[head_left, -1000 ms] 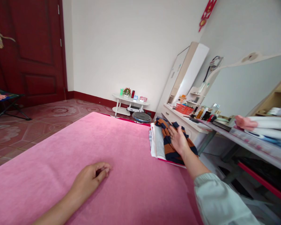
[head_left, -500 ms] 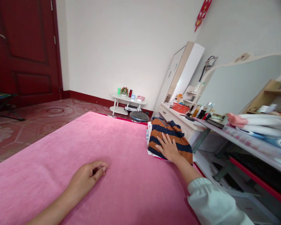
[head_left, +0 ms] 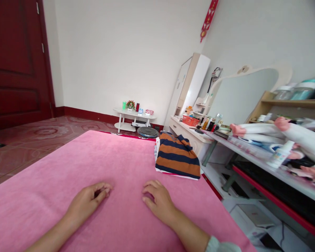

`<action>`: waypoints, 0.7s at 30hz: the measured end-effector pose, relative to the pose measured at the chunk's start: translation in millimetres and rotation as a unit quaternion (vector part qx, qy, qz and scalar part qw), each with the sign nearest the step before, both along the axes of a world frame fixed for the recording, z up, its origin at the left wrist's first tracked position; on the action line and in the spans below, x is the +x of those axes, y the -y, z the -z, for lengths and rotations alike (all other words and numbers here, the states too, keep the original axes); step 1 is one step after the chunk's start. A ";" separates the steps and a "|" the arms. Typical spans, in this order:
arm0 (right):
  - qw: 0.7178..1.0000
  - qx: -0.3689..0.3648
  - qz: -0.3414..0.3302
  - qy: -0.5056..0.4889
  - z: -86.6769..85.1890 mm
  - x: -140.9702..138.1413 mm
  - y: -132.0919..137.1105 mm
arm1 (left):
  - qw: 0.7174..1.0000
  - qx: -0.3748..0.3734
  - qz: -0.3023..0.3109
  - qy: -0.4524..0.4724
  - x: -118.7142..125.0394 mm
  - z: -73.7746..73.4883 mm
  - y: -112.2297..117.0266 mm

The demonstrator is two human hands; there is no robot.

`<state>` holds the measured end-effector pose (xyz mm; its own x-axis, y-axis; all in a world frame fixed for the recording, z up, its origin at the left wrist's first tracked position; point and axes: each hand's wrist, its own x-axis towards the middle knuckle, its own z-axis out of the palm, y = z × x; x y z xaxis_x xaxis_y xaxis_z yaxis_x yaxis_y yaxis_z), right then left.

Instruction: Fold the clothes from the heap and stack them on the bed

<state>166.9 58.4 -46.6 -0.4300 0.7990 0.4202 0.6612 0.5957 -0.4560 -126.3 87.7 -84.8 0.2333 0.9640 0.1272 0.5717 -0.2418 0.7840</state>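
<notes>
My left hand (head_left: pixel 87 202) rests on the pink bed cover (head_left: pixel 68 168), fingers curled loosely together with nothing in them. My right hand (head_left: pixel 158 202) lies palm down beside it, fingers slightly bent and apart, holding nothing. A folded orange and navy striped garment (head_left: pixel 177 156) tops a small stack of folded clothes at the bed's right edge, beyond my right hand and apart from it.
Right of the bed stands a cluttered dressing table (head_left: pixel 252 147) with a mirror (head_left: pixel 241 94), bottles and a red basket (head_left: pixel 190 120). A low white table (head_left: pixel 134 115) sits by the far wall. A dark red door (head_left: pixel 15 59) is at left, over tiled floor.
My right hand left the striped garment and came back to rest on the cover near my left hand. The garment now lies flat on the stack. The view turned right.
</notes>
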 end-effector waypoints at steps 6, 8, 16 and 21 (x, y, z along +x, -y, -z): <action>1.000 0.007 0.010 -0.005 2.5 1.0 0.0 | 1.000 0.023 0.005 0.006 -0.6 2.9 2.3; 1.000 0.011 -0.003 0.004 -0.7 4.1 -1.2 | 0.999 0.035 0.002 0.010 -0.6 4.0 3.4; 0.982 0.146 0.113 0.030 -63.6 81.7 -99.4 | 0.999 0.039 -0.013 0.016 2.6 2.5 4.5; 0.951 0.074 0.279 0.112 -82.9 179.4 -172.8 | 1.000 0.019 -0.021 -0.002 4.7 1.3 3.9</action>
